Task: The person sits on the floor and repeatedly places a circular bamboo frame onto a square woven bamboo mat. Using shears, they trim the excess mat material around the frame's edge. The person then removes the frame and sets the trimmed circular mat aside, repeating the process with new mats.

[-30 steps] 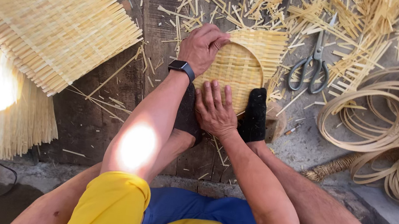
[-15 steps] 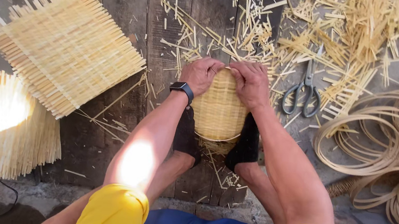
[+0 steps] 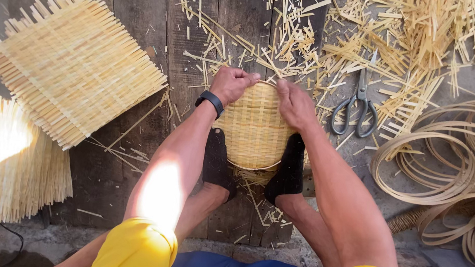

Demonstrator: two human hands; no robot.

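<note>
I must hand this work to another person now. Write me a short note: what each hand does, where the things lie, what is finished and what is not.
Left hand: grip on the far rim of the small round woven basket.
Right hand: grip on the same rim, beside the left.
The basket is clamped between both black-socked feet on the wooden planks.
Scissors lie to the right, untouched; coiled cane hoops further right.
Flat woven mats lie to the left.
Done: the basket body is woven and rounded.
Left: the rim is not shown finished; cut strips lie around.
</note>
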